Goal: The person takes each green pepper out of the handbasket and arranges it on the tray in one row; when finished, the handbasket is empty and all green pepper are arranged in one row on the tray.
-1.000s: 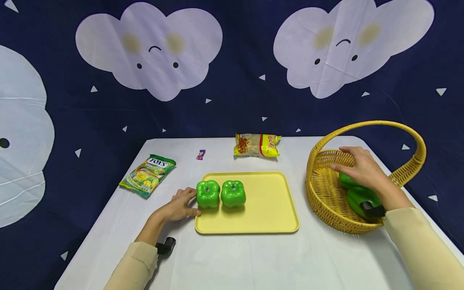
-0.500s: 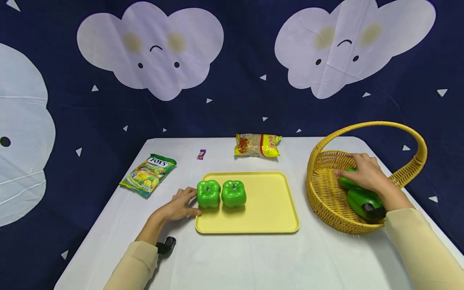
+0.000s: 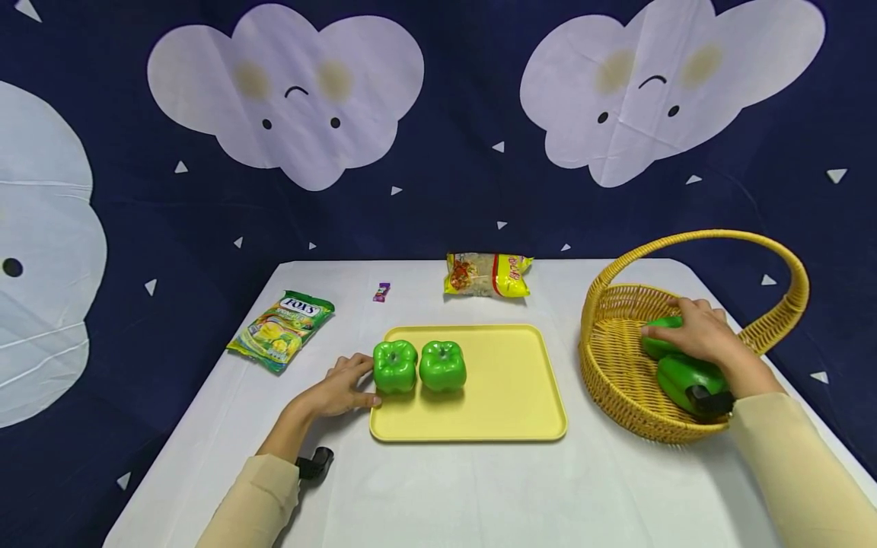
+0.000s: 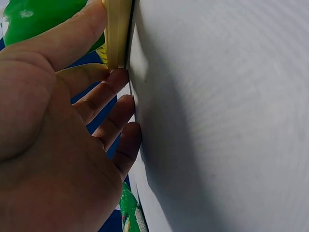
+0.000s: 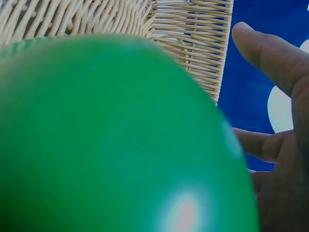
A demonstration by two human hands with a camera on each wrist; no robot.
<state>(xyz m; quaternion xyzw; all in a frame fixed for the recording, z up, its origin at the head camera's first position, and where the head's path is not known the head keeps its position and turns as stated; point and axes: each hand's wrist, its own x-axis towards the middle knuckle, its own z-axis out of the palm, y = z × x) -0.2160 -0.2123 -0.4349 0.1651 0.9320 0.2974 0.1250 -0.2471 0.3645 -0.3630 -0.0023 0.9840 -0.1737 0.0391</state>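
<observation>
My left hand [image 3: 340,387] rests at the left edge of a yellow tray [image 3: 507,388]. In the left wrist view, its thumb [image 4: 79,34] lies at the tray's rim and its loose fingers reach along the outside, near the white cloth. On the tray stand two green bell peppers [image 3: 394,367] [image 3: 442,366] side by side. My right hand [image 3: 702,331] is inside the wicker basket [image 3: 613,380], over the farther green bell pepper [image 3: 656,348]. Its thumb and fingers are spread apart. A nearer bell pepper [image 3: 685,377] lies under the wrist and fills much of the right wrist view.
A green Fox's candy bag [image 3: 282,329] lies at the left. Toward the back are a small purple wrapped candy [image 3: 381,292] and a yellow-and-clear food packet [image 3: 488,275]. The basket's tall handle [image 3: 712,234] arches over it. A dark cloud-print cloth [image 3: 466,190] hangs behind the table.
My right hand has shifted right and lower inside the basket, closer around the farther bell pepper. The left hand, tray and its two peppers have stayed in place.
</observation>
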